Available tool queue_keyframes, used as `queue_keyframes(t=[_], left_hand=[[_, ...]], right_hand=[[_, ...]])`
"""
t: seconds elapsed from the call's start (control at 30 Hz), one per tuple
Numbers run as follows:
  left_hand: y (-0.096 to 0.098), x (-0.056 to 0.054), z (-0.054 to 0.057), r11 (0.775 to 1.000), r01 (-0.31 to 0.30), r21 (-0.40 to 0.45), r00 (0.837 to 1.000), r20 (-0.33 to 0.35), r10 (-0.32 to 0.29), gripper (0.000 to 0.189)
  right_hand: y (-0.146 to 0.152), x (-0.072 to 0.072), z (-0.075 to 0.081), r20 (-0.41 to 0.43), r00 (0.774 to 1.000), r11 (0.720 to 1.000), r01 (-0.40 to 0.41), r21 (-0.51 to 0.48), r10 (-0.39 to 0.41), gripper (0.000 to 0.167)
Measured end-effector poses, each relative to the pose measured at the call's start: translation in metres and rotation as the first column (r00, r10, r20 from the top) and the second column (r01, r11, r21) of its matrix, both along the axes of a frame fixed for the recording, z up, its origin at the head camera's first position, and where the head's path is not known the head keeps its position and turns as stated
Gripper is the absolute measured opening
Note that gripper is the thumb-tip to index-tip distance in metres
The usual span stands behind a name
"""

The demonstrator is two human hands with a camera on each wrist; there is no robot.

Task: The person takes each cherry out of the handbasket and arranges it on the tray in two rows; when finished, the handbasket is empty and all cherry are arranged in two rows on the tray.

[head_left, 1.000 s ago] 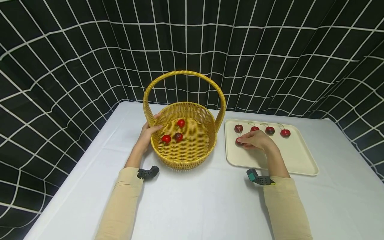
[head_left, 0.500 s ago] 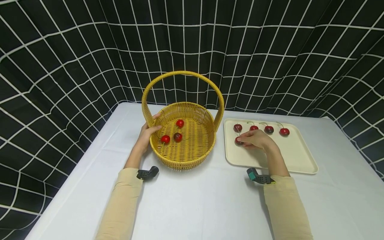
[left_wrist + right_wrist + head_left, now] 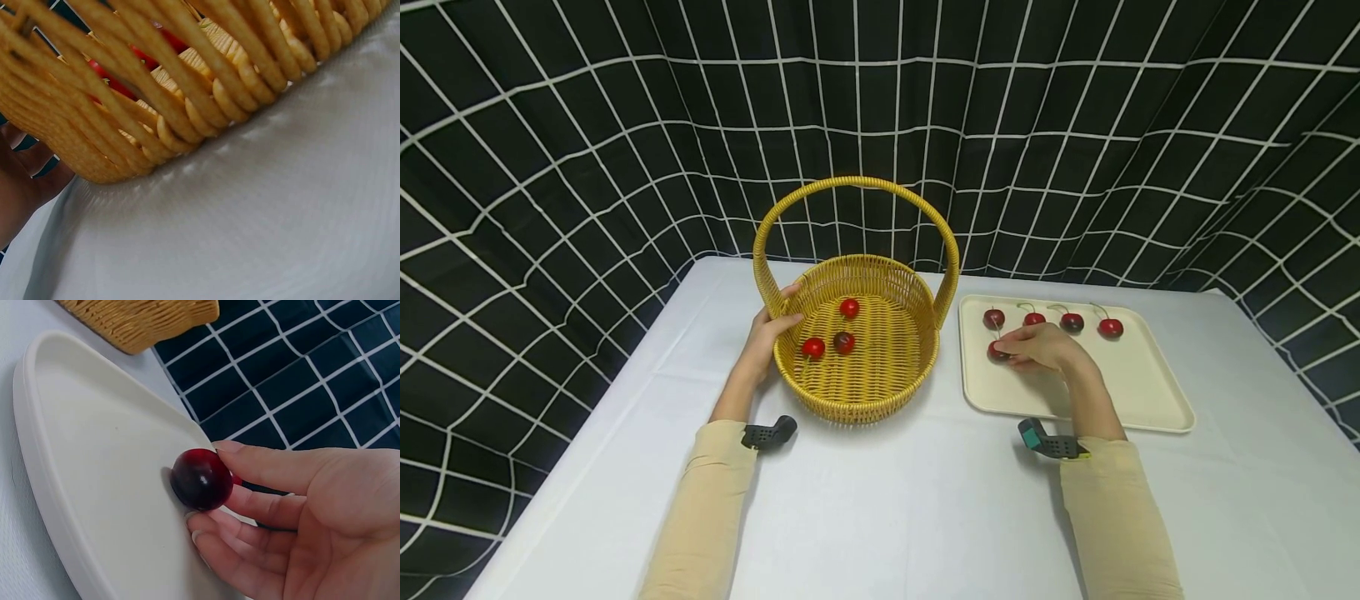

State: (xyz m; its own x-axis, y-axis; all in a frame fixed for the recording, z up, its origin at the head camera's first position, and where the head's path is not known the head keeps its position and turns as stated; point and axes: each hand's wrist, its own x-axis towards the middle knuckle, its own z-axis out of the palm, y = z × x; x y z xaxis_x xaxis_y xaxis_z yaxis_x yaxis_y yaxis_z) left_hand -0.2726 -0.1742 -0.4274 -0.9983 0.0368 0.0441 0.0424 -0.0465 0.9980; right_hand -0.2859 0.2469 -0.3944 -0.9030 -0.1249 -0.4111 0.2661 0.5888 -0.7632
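My left hand [image 3: 762, 342] grips the left rim of a yellow woven basket [image 3: 865, 410], thumb over the edge; its other fingers are mostly hidden behind the wall. Inside the basket lie a red cherry [image 3: 849, 308], another red cherry [image 3: 813, 348] with a green stem, and a darker cherry [image 3: 844, 342]. Over the cream tray [image 3: 1120, 392], my right hand [image 3: 1045, 348] pinches a dark red cherry [image 3: 201, 479] between thumb and fingers. In the right wrist view that cherry is at the tray's surface; whether it touches cannot be told.
Several more stemmed cherries, including a dark red cherry [image 3: 1110, 328], lie along the tray's far side. The basket's tall arched handle [image 3: 856, 182] stands upright. A white cloth [image 3: 880, 508] covers the table, and a black gridded curtain [image 3: 865, 100] hangs behind it.
Both hands, the basket and the cherries keep practically the same places. The whole view has shifted very slightly.
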Motion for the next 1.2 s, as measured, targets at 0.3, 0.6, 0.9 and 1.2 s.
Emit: queue_keyframes(t=[0.3, 0.6, 0.9, 1.2], left_hand=[[0.0001, 0.0009, -0.0010, 1.000, 0.002, -0.010, 1.000, -0.005, -0.002, 0.055], [0.0000, 0.0001, -0.0015, 1.000, 0.004, -0.007, 1.000, -0.014, -0.004, 0.055], [-0.0002, -0.0012, -0.0003, 1.000, 0.000, -0.006, 1.000, -0.004, 0.000, 0.054], [-0.0006, -0.0014, -0.0013, 1.000, 0.001, -0.014, 1.000, -0.012, -0.001, 0.054]], right_hand=[[0.0016, -0.0003, -0.0008, 0.004, 1.000, 1.000, 0.023, 0.021, -0.023, 0.052], [0.0032, -0.0017, -0.0027, -0.004, 0.999, 0.999, 0.037, 0.027, -0.037, 0.052], [0.0019, -0.0030, -0.0031, -0.038, 0.998, 0.999, 0.040, -0.009, -0.041, 0.047], [0.0000, -0.0022, -0.0031, -0.052, 0.998, 0.999, 0.041, -0.009, -0.042, 0.044]])
